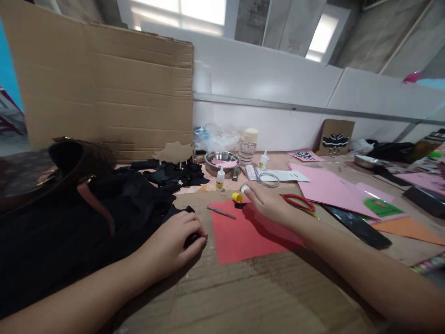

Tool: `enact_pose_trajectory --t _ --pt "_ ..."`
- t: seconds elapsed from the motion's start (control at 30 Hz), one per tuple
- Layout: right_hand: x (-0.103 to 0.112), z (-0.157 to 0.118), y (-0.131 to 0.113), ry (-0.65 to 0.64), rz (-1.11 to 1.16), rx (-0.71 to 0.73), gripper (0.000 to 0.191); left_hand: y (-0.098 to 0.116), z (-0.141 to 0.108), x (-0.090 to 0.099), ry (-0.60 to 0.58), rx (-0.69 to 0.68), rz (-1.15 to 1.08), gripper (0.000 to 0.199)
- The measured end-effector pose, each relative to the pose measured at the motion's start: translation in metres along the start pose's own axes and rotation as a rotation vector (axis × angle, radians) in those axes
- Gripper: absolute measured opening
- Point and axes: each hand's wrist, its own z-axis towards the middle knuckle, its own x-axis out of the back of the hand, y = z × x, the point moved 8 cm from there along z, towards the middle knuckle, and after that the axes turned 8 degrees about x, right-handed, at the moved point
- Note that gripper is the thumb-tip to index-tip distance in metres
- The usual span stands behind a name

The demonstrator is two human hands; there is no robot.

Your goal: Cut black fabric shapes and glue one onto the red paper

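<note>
My right hand (266, 200) is closed around a small white round-ended object (245, 188), mostly hidden by the fingers, above the red paper sheet (239, 239). Just left of its fingertips a yellow cap (237, 197) lies on its side, beside a small black piece (239, 205). Metal tweezers (221, 212) rest across the sheet's upper left edge. Left of the sheet, my left hand (184, 236) rests on the brown work surface with its fingers curled in. Something dark shows between thumb and fingers, too unclear to name. Black fabric (139, 227) lies beside that hand.
Red-handled scissors (298, 202) lie behind my right forearm, near a dark phone-like slab (358, 226) and pink sheets (333, 190). Glue bottles (220, 179), a metal bowl (221, 162) and a tape roll (269, 179) stand behind. A brown bag (83, 160) sits left.
</note>
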Motion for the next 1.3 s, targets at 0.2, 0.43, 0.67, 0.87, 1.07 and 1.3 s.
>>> enact_pose_trajectory --t 0.2,0.43,0.67,0.87,1.07,1.3 --pt "-0.014 -0.003 -0.016 0.073 0.639 0.005 0.034 0.004 0.0 0.0 0.025 -0.048 0.037 0.016" --pt "-0.023 0.007 0.002 0.113 0.86 -0.047 0.055 -0.007 0.002 0.003 0.024 0.169 -0.262 0.023" --pt "-0.012 -0.006 0.007 0.228 0.926 -0.08 0.038 0.022 0.001 -0.014 -0.083 0.261 -0.468 0.032" --pt "-0.01 -0.016 -0.015 0.191 0.886 -0.05 0.041 0.041 0.01 -0.012 -0.076 0.155 -0.293 0.022" --pt "-0.02 -0.017 -0.02 0.122 0.826 -0.034 0.052 0.035 0.006 -0.01 0.004 0.018 -0.095 0.008" --pt "-0.007 -0.022 -0.034 0.167 0.594 -0.003 0.025 0.038 0.003 -0.008 0.018 -0.029 0.029 0.01"
